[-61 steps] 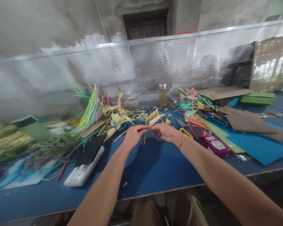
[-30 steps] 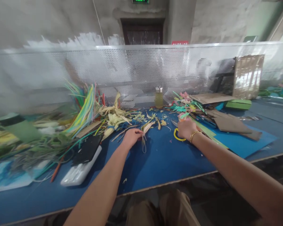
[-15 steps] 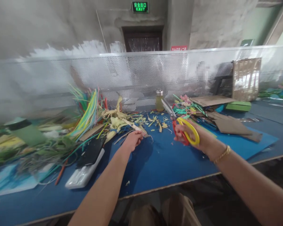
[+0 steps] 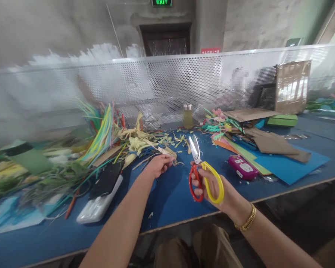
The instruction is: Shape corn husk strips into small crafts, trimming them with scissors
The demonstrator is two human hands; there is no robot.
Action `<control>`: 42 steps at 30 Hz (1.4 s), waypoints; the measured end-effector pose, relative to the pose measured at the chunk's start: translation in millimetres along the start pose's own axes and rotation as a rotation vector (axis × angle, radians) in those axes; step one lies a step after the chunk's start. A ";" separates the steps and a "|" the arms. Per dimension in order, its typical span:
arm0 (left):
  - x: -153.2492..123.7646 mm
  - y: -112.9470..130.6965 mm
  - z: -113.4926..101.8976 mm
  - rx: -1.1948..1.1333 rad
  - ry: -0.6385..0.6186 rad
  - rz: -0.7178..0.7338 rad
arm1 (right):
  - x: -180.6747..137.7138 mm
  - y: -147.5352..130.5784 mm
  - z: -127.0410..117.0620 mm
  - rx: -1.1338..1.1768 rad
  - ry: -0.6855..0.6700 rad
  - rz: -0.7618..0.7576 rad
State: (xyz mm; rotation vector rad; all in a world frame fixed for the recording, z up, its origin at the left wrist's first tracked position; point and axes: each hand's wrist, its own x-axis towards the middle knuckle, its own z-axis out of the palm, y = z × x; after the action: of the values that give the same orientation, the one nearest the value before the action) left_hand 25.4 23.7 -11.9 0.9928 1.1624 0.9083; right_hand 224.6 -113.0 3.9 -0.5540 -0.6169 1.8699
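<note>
My right hand (image 4: 215, 190) grips a pair of scissors (image 4: 201, 170) with one red and one yellow handle loop, blades slightly apart and pointing up and away from me. It hovers above the blue tabletop (image 4: 170, 197), near the front edge. My left hand (image 4: 157, 165) is closed in a pinch on a pale yellow dried leaf strip (image 4: 169, 153) that trails toward the right. The two hands are a short way apart.
A heap of yellow leaf pieces and coloured strips (image 4: 114, 137) fills the left. A black phone (image 4: 105, 180) and white case (image 4: 97, 206) lie left of my arm. A pink device (image 4: 242, 167), blue and brown sheets (image 4: 276, 149), a small bottle (image 4: 187, 115) and a perforated metal screen (image 4: 170, 89) stand beyond.
My right hand left the strip, reached right, picked up the scissors and brought them back toward the middle and nearer me. My left hand kept its pinch on the strip.
</note>
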 end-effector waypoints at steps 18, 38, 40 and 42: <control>-1.6 -6.9 12.3 0.075 -0.017 -0.010 | -8.0 38.4 17.7 -0.004 0.157 0.164; -16.2 8.3 17.6 -0.179 -0.194 0.166 | -13.3 22.3 1.6 -0.140 0.082 0.013; -19.8 8.8 18.9 -0.085 -0.243 0.194 | -7.1 1.0 -2.9 -0.251 0.092 -0.178; -23.9 8.6 22.0 -0.017 -0.304 0.205 | 5.1 -22.6 -8.1 -0.363 0.133 -0.331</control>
State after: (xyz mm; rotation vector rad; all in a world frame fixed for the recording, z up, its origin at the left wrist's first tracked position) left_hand 42.6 0.8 5.7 1.2055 0.8061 0.8892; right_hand 243.6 -99.6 11.9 -0.7538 -0.9076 1.4060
